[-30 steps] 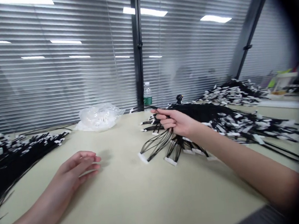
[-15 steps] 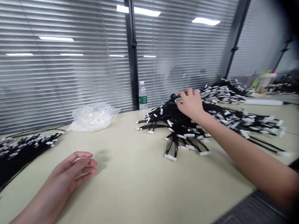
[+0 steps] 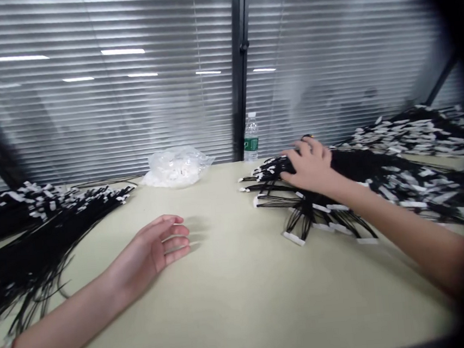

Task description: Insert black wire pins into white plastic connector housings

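1. My right hand (image 3: 305, 166) is nearest the wires (image 3: 360, 165), right of the frame's middle; I can't tell if it grips.
2. The wires stretch toward the right edge.
3. My left hand (image 3: 157, 246), loose and empty, is left of middle.

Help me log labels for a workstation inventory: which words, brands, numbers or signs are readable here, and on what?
No text can be read.
Green label on the clear plastic bottle with a white cap: a pale mark, too small and blurred to read.
White rectangular connectors on the black cables: no legible marking.
Crumpled translucent plastic bag: no legible print.
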`<state>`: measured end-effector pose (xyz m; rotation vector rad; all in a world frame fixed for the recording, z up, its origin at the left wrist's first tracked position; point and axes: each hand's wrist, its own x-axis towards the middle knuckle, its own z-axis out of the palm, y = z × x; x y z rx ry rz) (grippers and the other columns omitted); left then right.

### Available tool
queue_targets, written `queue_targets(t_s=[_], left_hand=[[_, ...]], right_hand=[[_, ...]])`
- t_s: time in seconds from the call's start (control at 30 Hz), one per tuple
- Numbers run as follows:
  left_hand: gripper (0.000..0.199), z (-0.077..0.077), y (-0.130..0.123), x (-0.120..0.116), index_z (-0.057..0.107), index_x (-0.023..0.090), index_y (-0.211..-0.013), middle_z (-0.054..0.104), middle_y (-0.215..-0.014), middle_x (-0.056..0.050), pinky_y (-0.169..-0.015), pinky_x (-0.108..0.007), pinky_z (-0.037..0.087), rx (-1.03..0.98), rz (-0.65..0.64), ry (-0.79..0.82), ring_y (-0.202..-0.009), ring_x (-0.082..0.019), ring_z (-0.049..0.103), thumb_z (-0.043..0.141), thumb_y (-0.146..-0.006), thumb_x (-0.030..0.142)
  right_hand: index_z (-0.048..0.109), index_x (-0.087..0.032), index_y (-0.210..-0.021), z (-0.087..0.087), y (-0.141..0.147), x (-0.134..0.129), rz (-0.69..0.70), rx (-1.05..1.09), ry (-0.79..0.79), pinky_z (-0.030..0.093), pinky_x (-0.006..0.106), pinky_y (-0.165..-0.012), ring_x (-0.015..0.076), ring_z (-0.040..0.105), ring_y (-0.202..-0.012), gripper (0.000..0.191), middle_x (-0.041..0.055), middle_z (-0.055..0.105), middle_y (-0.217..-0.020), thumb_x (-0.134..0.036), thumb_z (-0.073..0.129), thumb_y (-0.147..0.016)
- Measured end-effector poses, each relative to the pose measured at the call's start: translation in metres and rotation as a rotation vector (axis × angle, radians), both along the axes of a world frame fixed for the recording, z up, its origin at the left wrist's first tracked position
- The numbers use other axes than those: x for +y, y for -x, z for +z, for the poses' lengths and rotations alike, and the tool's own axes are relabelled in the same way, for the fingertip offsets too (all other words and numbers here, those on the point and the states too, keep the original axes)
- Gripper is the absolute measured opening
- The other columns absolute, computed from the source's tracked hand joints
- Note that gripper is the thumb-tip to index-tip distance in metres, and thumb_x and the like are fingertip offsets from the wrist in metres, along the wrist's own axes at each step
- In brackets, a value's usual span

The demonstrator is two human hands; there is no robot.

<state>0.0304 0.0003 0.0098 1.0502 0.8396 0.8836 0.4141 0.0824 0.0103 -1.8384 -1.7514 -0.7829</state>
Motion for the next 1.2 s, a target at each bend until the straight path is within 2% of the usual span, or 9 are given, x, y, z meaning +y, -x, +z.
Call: queue_targets(t_s=[0.1, 0.23, 0.4, 0.5, 0.6, 0.8, 0.87, 1.03, 1.2], left_hand=[[0.012, 0.002, -0.003, -0.003, 0.055, 0.019, -0.093, 0.056, -0.089, -0.004, -0.084, -0.034, 0.047, -0.063, -0.011, 0.009, -0.080, -0.015, 0.057, 0.050, -0.086, 0.026], [0.014, 0.006, -0.011, -0.017, 0.054, 0.017, -0.092, 0.057, -0.086, -0.004, -0.084, -0.035, 0.046, -0.153, -0.102, -0.029, -0.079, -0.015, 0.058, 0.043, -0.089, 0.025], [0.021, 0.009, -0.019, -0.037, 0.054, 0.013, -0.091, 0.061, -0.085, -0.010, -0.074, -0.031, 0.045, -0.161, -0.338, -0.097, -0.081, -0.019, 0.060, 0.038, -0.091, 0.026], [0.021, 0.010, -0.019, -0.038, 0.055, 0.013, -0.093, 0.062, -0.085, -0.012, -0.064, -0.024, 0.043, -0.175, -0.344, -0.125, -0.084, -0.020, 0.060, 0.037, -0.091, 0.025], [0.028, 0.010, -0.016, -0.033, 0.054, 0.015, -0.096, 0.062, -0.087, -0.011, -0.057, -0.022, 0.042, -0.232, -0.341, -0.087, -0.084, -0.020, 0.061, 0.030, -0.093, 0.029], [0.037, 0.005, -0.015, -0.031, 0.058, 0.010, -0.096, 0.066, -0.085, -0.014, -0.077, -0.032, 0.045, -0.281, -0.622, -0.051, -0.080, -0.021, 0.065, 0.040, -0.089, 0.041], [0.033, 0.001, -0.014, -0.028, 0.058, 0.011, -0.095, 0.066, -0.082, -0.012, -0.070, -0.029, 0.048, -0.251, -0.570, -0.075, -0.075, -0.020, 0.066, 0.040, -0.090, 0.038], [0.026, -0.004, -0.016, -0.020, 0.055, 0.014, -0.094, 0.064, -0.078, -0.007, -0.057, -0.030, 0.052, -0.181, -0.350, -0.084, -0.057, -0.013, 0.061, 0.031, -0.093, 0.023], [0.020, 0.004, -0.019, -0.023, 0.057, 0.013, -0.091, 0.065, -0.079, -0.008, -0.057, -0.022, 0.050, -0.172, -0.313, -0.109, -0.066, -0.014, 0.064, 0.037, -0.091, 0.020]], right_hand=[[0.057, -0.024, -0.108, -0.008, 0.073, -0.036, 0.338, 0.097, 0.165, 0.017, 0.053, -0.100, 0.0314, 0.019, -0.127, 0.038, 0.0084, 0.042, -0.127, -0.046, 0.048, -0.078], [0.058, -0.029, -0.108, -0.016, 0.156, -0.101, 0.875, 0.303, 0.616, 0.019, 0.047, -0.105, 0.0249, 0.024, -0.126, 0.036, 0.0030, 0.047, -0.123, -0.052, 0.045, -0.083], [0.058, -0.022, -0.097, -0.019, 0.199, -0.128, 1.267, 0.578, 0.761, 0.034, 0.034, -0.098, 0.0147, 0.047, -0.106, 0.023, 0.0013, 0.056, -0.110, -0.035, 0.040, -0.089], [0.058, -0.016, -0.090, -0.022, 0.206, -0.116, 1.280, 0.878, 0.936, 0.044, 0.030, -0.085, 0.0130, 0.057, -0.088, 0.024, 0.0037, 0.061, -0.090, -0.034, 0.042, -0.088], [0.059, -0.014, -0.091, -0.024, 0.203, -0.106, 1.319, 1.067, 1.079, 0.045, 0.030, -0.086, 0.0145, 0.059, -0.092, 0.028, 0.0048, 0.062, -0.092, -0.039, 0.049, -0.084], [0.057, -0.014, -0.071, -0.029, 0.196, -0.106, 1.512, 1.130, 1.117, 0.045, 0.026, -0.084, 0.0100, 0.058, -0.086, 0.017, 0.0017, 0.061, -0.089, -0.026, 0.054, -0.081], [0.057, -0.014, -0.070, -0.032, 0.198, -0.106, 1.485, 1.136, 1.108, 0.045, 0.022, -0.077, 0.0085, 0.057, -0.078, 0.015, 0.0006, 0.060, -0.080, -0.026, 0.055, -0.080], [0.055, -0.014, -0.069, -0.034, 0.205, -0.106, 1.189, 1.137, 1.063, 0.041, 0.022, -0.068, 0.0079, 0.051, -0.065, 0.015, -0.0011, 0.057, -0.067, -0.025, 0.053, -0.080], [0.056, -0.015, -0.074, -0.025, 0.202, -0.108, 1.259, 1.221, 1.047, 0.040, 0.028, -0.086, 0.0121, 0.057, -0.085, 0.018, 0.0005, 0.060, -0.080, -0.032, 0.056, -0.080]])
